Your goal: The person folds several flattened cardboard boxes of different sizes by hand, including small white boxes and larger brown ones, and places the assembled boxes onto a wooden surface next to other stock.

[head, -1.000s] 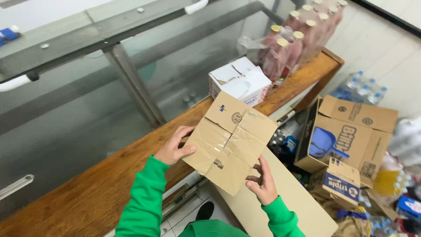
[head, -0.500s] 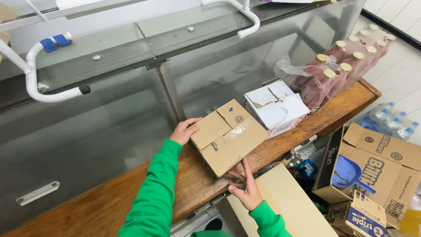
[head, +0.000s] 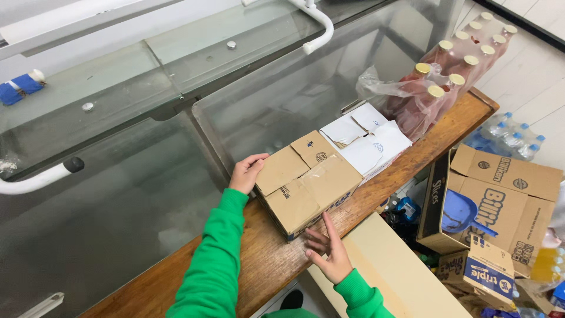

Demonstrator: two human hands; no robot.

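A taped brown cardboard box [head: 306, 182] rests flat on the wooden counter [head: 265, 259]. My left hand [head: 246, 172] lies against the box's far left edge, fingers curled on the flap. Apart from the box's near side, my right hand [head: 328, 250] hovers with its fingers spread and holds nothing. Both arms wear green sleeves.
A white box [head: 365, 138] with torn flaps touches the brown box's right side. A shrink-wrapped pack of reddish bottles [head: 447, 76] stands at the counter's right end. A glass-topped freezer [head: 147, 135] runs behind. Open cartons [head: 494, 200] and water bottles [head: 506, 135] lie on the floor, right.
The brown box went from being held up in both hands to lying on the counter beside the white box. My right hand has come off it and opened.
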